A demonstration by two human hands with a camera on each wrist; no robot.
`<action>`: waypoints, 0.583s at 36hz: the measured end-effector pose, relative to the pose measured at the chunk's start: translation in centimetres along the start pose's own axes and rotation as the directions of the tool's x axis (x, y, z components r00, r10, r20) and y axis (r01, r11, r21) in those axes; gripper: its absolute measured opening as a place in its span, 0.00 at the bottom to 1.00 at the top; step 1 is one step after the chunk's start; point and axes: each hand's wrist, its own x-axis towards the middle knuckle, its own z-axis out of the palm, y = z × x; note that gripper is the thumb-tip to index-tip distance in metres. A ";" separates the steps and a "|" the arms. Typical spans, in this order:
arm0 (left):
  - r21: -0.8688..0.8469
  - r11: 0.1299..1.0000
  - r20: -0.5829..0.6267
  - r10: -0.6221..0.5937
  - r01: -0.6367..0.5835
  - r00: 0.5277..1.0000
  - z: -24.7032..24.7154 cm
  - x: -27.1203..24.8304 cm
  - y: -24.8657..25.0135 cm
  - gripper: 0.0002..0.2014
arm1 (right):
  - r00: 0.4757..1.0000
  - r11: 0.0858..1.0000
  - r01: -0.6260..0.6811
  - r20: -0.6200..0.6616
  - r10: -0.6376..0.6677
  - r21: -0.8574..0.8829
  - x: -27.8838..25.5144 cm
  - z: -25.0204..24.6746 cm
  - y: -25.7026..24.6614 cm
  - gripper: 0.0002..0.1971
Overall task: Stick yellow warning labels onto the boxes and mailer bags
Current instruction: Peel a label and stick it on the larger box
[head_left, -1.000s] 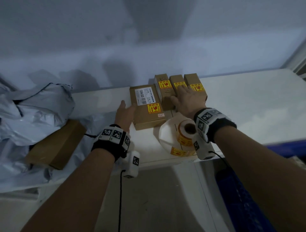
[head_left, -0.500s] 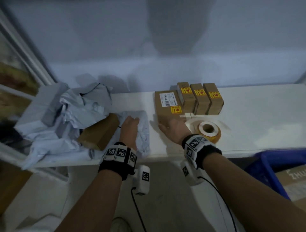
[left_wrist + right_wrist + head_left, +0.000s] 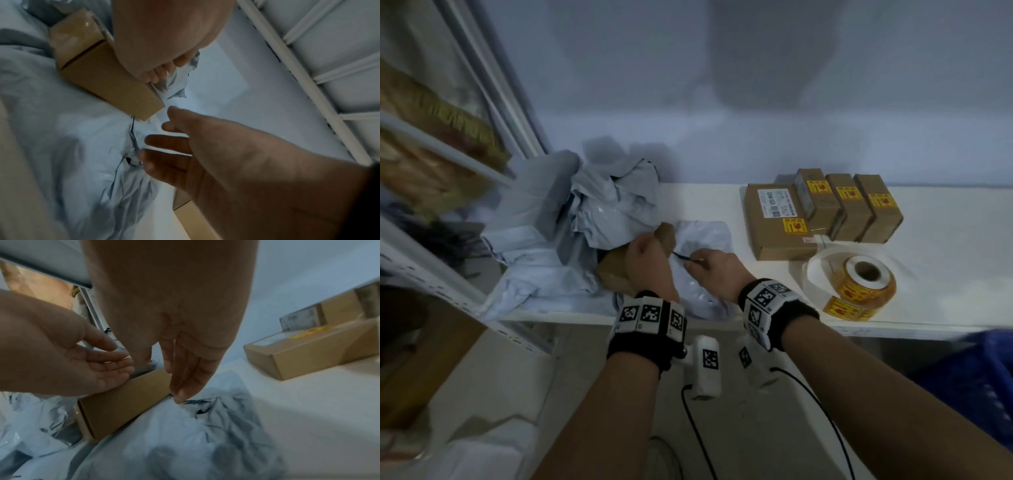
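Mailer bag (image 3: 702, 240) edge is pinched by R hand (image 3: 714, 270) on bench (image 3: 945, 274). L hand (image 3: 647, 263) grip released, fingers straight, held by unlabeled box (image 3: 616, 270).

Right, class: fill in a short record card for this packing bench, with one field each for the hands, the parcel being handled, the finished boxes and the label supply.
left hand: open, fingers straight beside the plain box
right hand: pinches the edge of the grey mailer bag
plain box: no yellow label visible, lies among the bags
labelled boxes: four, each with a yellow label, grouped near the wall
label roll: on the bench, strip trailing loose
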 end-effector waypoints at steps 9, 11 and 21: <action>-0.172 0.985 -0.165 -0.032 0.003 0.986 -0.9 1.8 -0.7 0.11 | 0.995 0.969 -0.095 0.056 0.084 0.226 3.7 2.3 -1.6 0.23; -0.214 0.976 -0.178 -0.066 0.026 0.982 -0.8 1.6 -0.6 0.11 | 0.992 0.957 -0.102 0.099 0.078 0.270 4.5 1.9 -2.1 0.24; -0.301 0.953 -0.196 -0.052 -0.010 0.979 -0.8 1.3 -1.0 0.12 | 0.994 0.958 -0.101 0.065 0.087 0.269 6.7 0.9 -3.6 0.21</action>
